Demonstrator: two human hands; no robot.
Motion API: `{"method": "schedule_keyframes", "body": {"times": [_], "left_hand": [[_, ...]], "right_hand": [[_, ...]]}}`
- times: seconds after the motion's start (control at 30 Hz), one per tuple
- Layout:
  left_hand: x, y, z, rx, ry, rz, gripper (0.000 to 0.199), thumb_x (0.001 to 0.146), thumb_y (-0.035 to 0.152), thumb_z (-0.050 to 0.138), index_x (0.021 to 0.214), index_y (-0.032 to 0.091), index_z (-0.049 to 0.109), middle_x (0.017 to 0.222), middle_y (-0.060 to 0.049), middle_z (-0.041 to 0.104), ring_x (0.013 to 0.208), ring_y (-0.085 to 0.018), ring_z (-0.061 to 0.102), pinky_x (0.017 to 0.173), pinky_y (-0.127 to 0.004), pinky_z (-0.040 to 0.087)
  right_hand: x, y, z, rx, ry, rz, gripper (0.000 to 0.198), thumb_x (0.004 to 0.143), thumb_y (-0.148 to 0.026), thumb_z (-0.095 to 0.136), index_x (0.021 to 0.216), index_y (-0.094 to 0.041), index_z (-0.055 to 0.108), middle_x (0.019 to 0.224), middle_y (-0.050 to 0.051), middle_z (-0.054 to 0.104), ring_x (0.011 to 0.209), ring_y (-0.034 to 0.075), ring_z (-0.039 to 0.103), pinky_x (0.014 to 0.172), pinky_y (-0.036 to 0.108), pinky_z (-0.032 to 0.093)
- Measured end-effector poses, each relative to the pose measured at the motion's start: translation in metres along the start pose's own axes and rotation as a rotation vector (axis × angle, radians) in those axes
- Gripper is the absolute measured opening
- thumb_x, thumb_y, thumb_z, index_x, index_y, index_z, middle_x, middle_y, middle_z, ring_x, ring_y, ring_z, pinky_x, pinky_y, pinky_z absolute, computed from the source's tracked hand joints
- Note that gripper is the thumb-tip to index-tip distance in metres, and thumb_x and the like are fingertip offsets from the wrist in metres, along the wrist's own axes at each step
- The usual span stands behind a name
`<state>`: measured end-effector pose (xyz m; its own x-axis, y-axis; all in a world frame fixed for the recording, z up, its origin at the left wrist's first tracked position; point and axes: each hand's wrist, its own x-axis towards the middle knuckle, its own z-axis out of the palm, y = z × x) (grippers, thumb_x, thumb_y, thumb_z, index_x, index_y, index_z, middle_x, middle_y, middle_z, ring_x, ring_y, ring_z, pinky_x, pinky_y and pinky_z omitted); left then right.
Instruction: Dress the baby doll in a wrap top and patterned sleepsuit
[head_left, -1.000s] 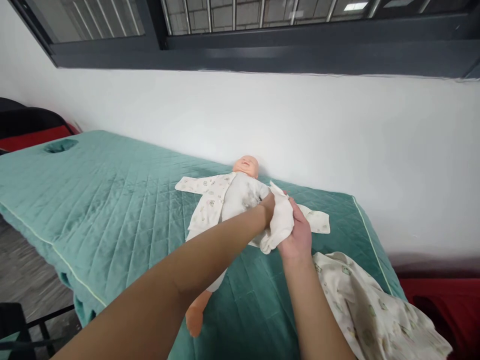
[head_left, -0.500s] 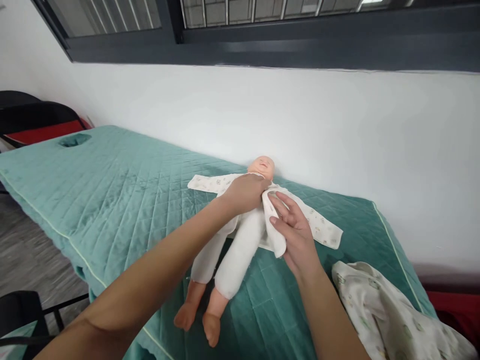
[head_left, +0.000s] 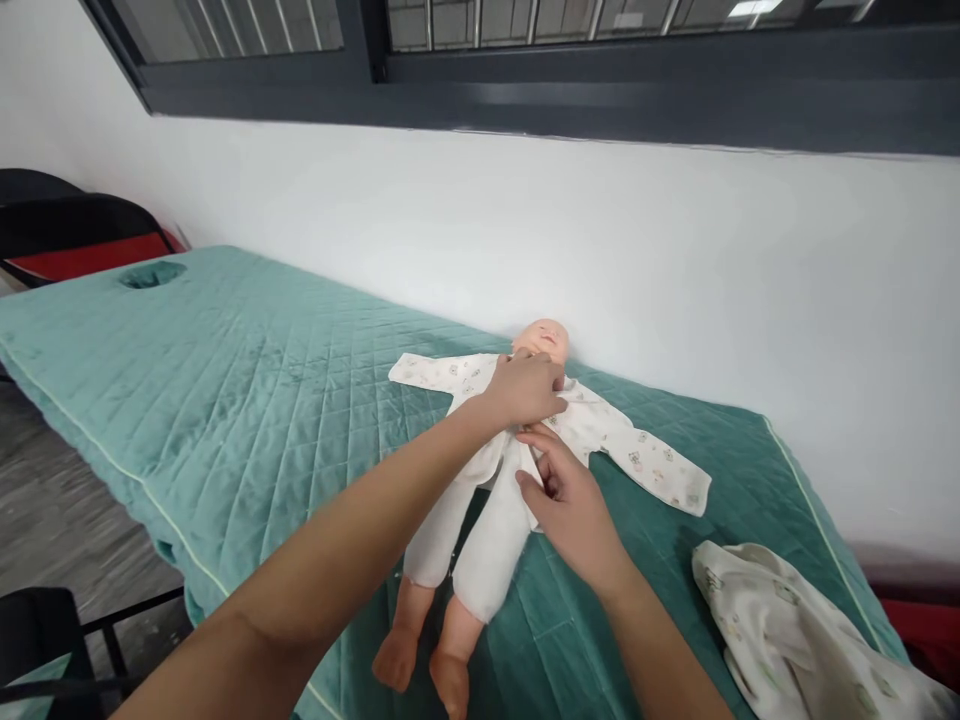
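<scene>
A baby doll [head_left: 546,338] lies on its back, head toward the wall, in white trousers [head_left: 491,560] and a white baby shirt [head_left: 656,465] with small printed figures. The shirt's sleeves stretch out to both sides. My left hand [head_left: 525,388] rests across the doll's chest, fingers spread on the shirt front and hiding part of it. Lower down, at the shirt's front edge, is my right hand [head_left: 570,500]; its bent fingers and thumb hold the cloth near the hem. The doll's bare feet [head_left: 395,655] point toward me.
A green quilted cover [head_left: 262,400] spreads over the bed, which has a hole [head_left: 152,274] at its far left end. Crumpled printed cloth [head_left: 802,630] lies at the right. Behind the bed are a white wall [head_left: 675,270] and a dark window frame [head_left: 600,90]. Black-and-red chairs [head_left: 82,235] stand left.
The shirt's front flap, lifted in my right hand earlier, now lies down over the doll's body. My left hand has flattened across the chest. The view has shifted slightly.
</scene>
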<state>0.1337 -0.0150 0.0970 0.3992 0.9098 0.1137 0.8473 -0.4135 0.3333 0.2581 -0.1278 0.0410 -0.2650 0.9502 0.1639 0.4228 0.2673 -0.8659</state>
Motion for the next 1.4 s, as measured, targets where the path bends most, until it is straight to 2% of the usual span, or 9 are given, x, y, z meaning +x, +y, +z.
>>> {"method": "schedule_keyframes", "body": {"times": [0.13,0.23,0.3,0.53,0.7,0.87,1.03,1.2,1.4], "left_hand": [[0.008,-0.004,0.005,-0.108,0.064,-0.092,0.017,0.089,0.035,0.048,0.085,0.022,0.059,0.094,-0.004,0.071,0.094,-0.024,0.062,0.078,-0.037,0.044],[0.012,-0.010,0.003,-0.210,0.101,-0.175,0.019,0.091,0.037,0.047,0.083,0.023,0.057,0.089,-0.002,0.070,0.083,-0.021,0.062,0.068,-0.032,0.042],[0.015,-0.014,0.001,-0.250,0.112,-0.225,0.017,0.089,0.034,0.049,0.080,0.023,0.057,0.087,-0.002,0.069,0.081,-0.020,0.062,0.068,-0.031,0.042],[0.031,-0.028,0.005,-0.388,0.182,-0.369,0.008,0.083,0.024,0.056,0.085,0.022,0.063,0.096,-0.004,0.072,0.087,-0.022,0.063,0.073,-0.031,0.044],[0.024,-0.036,0.014,-0.624,0.339,-0.355,0.012,0.076,0.015,0.063,0.087,0.021,0.064,0.100,-0.004,0.072,0.091,-0.020,0.065,0.080,-0.031,0.047],[-0.023,-0.046,0.023,-0.742,0.530,-0.223,0.016,0.078,0.011,0.059,0.091,0.019,0.063,0.107,-0.005,0.066,0.094,-0.017,0.064,0.089,-0.030,0.050],[-0.107,-0.074,0.051,-0.572,0.645,-0.166,0.018,0.089,0.015,0.050,0.100,0.022,0.063,0.110,-0.005,0.066,0.108,-0.019,0.061,0.098,-0.035,0.048],[-0.168,-0.094,0.069,-0.454,0.429,-0.186,0.030,0.089,0.008,0.046,0.109,0.022,0.062,0.107,-0.005,0.066,0.101,-0.019,0.062,0.091,-0.035,0.049],[-0.178,-0.090,0.063,-0.300,0.260,-0.151,0.039,0.087,0.019,0.059,0.126,0.023,0.058,0.111,-0.006,0.068,0.098,-0.025,0.061,0.086,-0.039,0.048]], "right_hand": [[-0.007,-0.013,0.003,-0.291,0.089,-0.043,0.035,0.089,-0.027,0.054,0.124,-0.026,0.050,0.118,0.007,0.055,0.069,0.015,0.055,0.061,0.031,0.044],[-0.013,-0.017,0.003,-0.593,0.073,0.016,0.017,0.093,-0.038,0.053,0.100,-0.022,0.053,0.093,0.004,0.058,0.059,0.016,0.052,0.048,0.028,0.031],[-0.016,-0.018,0.002,-0.716,0.045,0.004,0.019,0.096,-0.039,0.049,0.086,-0.023,0.052,0.077,0.001,0.055,0.053,0.015,0.048,0.045,0.028,0.023],[-0.015,-0.022,0.017,-0.561,0.132,-0.344,0.015,0.100,-0.023,0.046,0.089,-0.019,0.057,0.085,0.003,0.060,0.079,0.019,0.058,0.069,0.032,0.045],[-0.013,-0.013,0.026,-0.614,0.073,-0.479,0.014,0.098,-0.019,0.050,0.101,-0.018,0.064,0.093,0.006,0.065,0.088,0.023,0.058,0.080,0.039,0.047],[-0.010,-0.001,0.020,-0.428,0.092,-0.500,0.013,0.097,-0.018,0.053,0.104,-0.019,0.064,0.099,0.006,0.065,0.093,0.020,0.058,0.083,0.037,0.049],[-0.006,0.012,0.014,-0.393,0.305,-0.458,0.015,0.095,-0.020,0.056,0.108,-0.021,0.063,0.110,0.007,0.065,0.104,0.023,0.057,0.093,0.042,0.047],[-0.024,0.023,0.010,-0.358,0.299,-0.328,0.026,0.095,-0.030,0.057,0.121,-0.027,0.059,0.131,0.006,0.061,0.125,0.026,0.052,0.106,0.047,0.043],[-0.068,0.040,0.012,-0.309,0.309,-0.021,0.058,0.090,-0.045,0.059,0.144,-0.027,0.044,0.149,0.010,0.047,0.133,0.031,0.048,0.106,0.050,0.043]]}}
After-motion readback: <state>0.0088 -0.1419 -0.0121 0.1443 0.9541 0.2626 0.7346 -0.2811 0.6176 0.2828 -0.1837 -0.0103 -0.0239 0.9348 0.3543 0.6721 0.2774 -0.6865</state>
